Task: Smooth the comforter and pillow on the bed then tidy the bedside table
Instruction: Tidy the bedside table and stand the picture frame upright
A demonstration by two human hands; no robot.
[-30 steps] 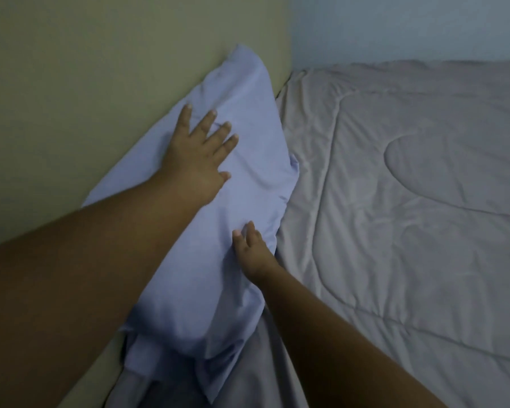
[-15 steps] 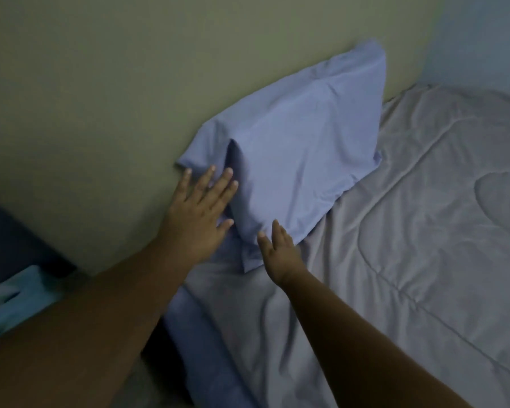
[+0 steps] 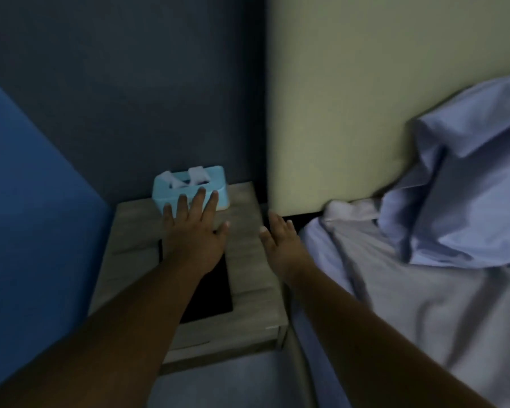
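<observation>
A wooden bedside table [image 3: 249, 295] stands left of the bed. On its far edge sits a light blue tissue box [image 3: 189, 188] with white tissue sticking out. A flat black object [image 3: 209, 293] lies in the table's middle, partly under my left arm. My left hand [image 3: 196, 231] hovers open over the table, fingertips in front of the tissue box. My right hand [image 3: 280, 245] is open, fingers apart, at the table's right edge. The pale blue pillow [image 3: 465, 201] leans on the headboard at right, above the grey comforter [image 3: 424, 304].
A cream headboard [image 3: 336, 113] rises behind the pillow. A dark blue wall [image 3: 124, 83] backs the table, and a brighter blue surface [image 3: 33, 216] closes in on the left. Grey floor [image 3: 227, 384] shows below the table.
My view has swung left from the pillow to the bedside table. Both hands left the pillow and now reach over the table.
</observation>
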